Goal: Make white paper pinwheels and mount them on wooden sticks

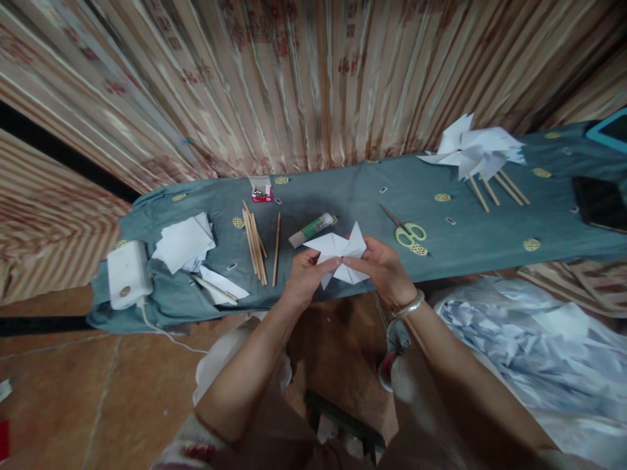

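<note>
Both my hands hold a white folded paper pinwheel (pixel 337 251) above the near edge of a long table with a grey-blue cloth (pixel 353 196). My left hand (pixel 306 277) pinches its left side, fingers closed on the paper. My right hand (pixel 385 267), a bangle at the wrist, grips its right side. A green-and-white glue stick (pixel 311 230) lies just behind the pinwheel. Several wooden sticks (pixel 257 241) lie to the left. Green-handled scissors (pixel 406 230) lie to the right.
White paper sheets (pixel 185 243) and a white box (pixel 127 274) sit at the table's left end. Finished pinwheels on sticks (pixel 473 153) lie at the back right, beside a dark tablet (pixel 600 202). A small red-and-white box (pixel 261 190) sits at the back. Crumpled pale plastic (pixel 529 339) lies below right. Striped curtains hang behind.
</note>
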Demonstrator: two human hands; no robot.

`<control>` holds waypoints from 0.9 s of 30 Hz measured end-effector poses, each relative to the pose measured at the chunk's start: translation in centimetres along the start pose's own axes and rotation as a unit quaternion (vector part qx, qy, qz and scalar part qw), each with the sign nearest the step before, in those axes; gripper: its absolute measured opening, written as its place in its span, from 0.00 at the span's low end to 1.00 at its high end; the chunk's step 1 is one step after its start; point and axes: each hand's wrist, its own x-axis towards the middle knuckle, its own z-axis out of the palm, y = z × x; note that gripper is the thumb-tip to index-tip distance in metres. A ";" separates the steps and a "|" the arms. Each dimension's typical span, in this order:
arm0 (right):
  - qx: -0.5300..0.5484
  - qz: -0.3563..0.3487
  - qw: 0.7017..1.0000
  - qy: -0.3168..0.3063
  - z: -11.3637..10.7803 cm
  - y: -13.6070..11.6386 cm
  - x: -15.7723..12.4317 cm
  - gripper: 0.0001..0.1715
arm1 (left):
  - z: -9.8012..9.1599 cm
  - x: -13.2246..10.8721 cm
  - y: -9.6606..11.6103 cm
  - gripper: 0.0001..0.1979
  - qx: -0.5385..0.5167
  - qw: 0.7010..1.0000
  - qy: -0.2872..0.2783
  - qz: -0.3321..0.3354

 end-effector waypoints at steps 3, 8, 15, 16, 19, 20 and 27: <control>-0.008 -0.002 1.000 -0.006 0.1 0.1 0.0 0.26 | -0.3 -0.2 0.0 0.20 0.015 1.000 0.008 -0.001; -0.005 0.003 1.000 -0.020 0.6 0.4 -0.2 0.27 | -0.6 -0.6 -0.2 0.21 0.006 1.000 0.014 -0.007; 0.010 -0.006 1.000 -0.022 0.9 0.2 0.2 0.27 | -2.5 -0.1 1.2 0.21 0.067 0.997 0.010 0.033; 0.017 -0.009 1.000 -0.019 0.8 0.0 0.3 0.27 | -3.2 0.3 1.8 0.21 0.080 0.995 0.020 0.048; 0.034 -0.014 0.999 -0.012 0.3 -0.8 0.3 0.29 | -5.8 2.1 3.5 0.18 0.205 0.962 0.105 0.146; 0.035 -0.012 0.999 -0.013 0.2 -0.9 0.3 0.29 | -6.6 2.8 3.9 0.16 0.286 0.931 0.130 0.184; 0.039 0.024 0.999 -0.024 -0.5 -0.4 -0.6 0.31 | -9.1 6.1 3.2 0.18 0.605 0.754 0.137 0.216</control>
